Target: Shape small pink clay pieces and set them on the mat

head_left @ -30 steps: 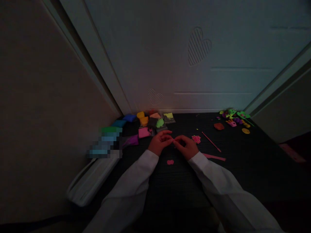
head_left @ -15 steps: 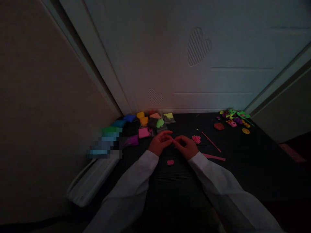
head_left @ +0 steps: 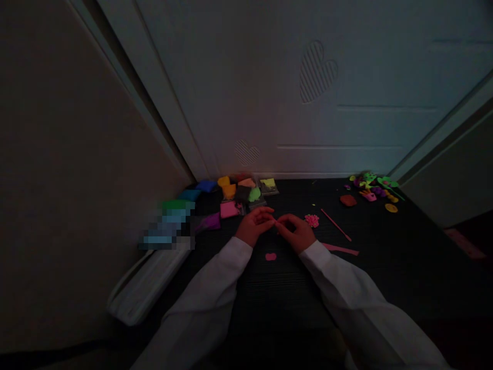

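Left hand and right hand pinch tiny pink bit, apparently shaping it; next likely needs light pressure, flat pink piece at their six o'clock.

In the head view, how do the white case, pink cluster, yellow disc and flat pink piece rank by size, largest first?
1. White case
2. Pink cluster
3. Yellow disc and flat pink piece: too alike to rank
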Demonstrator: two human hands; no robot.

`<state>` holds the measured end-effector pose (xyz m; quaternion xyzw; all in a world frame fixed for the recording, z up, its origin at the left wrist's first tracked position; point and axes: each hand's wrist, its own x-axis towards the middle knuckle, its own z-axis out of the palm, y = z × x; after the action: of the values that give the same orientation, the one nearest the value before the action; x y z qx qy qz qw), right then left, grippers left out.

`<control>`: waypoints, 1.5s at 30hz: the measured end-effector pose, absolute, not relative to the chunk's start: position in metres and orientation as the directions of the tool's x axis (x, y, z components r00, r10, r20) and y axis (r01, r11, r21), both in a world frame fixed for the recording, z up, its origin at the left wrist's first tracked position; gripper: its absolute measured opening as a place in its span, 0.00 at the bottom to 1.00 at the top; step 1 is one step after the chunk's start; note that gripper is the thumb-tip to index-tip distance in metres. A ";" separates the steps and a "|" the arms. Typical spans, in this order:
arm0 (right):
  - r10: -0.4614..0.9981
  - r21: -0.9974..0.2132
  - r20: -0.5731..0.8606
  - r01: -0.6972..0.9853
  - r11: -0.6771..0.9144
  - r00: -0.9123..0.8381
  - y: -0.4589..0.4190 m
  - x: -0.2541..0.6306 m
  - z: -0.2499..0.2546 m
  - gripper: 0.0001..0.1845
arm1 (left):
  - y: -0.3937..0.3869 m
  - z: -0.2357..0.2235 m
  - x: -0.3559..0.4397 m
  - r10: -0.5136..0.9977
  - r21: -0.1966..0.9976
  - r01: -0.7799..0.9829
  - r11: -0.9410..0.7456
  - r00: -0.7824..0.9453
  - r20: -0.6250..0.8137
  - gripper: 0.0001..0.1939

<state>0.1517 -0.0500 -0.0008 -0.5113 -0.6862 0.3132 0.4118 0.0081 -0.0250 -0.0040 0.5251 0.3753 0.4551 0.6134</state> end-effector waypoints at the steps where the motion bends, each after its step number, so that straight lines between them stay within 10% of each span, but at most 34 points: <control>1: 0.960 -0.850 0.241 0.447 0.279 -0.140 -0.050 0.152 -0.001 0.10 | -0.025 -0.004 0.008 0.953 0.986 -0.160 0.035 0.304 0.015 0.18; 45: 0.969 -0.898 0.218 0.365 0.246 -0.114 -0.049 0.151 -0.001 0.11 | -0.023 -0.007 0.009 0.955 0.970 -0.227 0.085 0.296 -0.015 0.20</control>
<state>0.1513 -0.0489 -0.0011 -0.5054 -0.6598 0.3490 0.4329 0.0089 -0.0233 -0.0070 0.4921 0.3701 0.4639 0.6370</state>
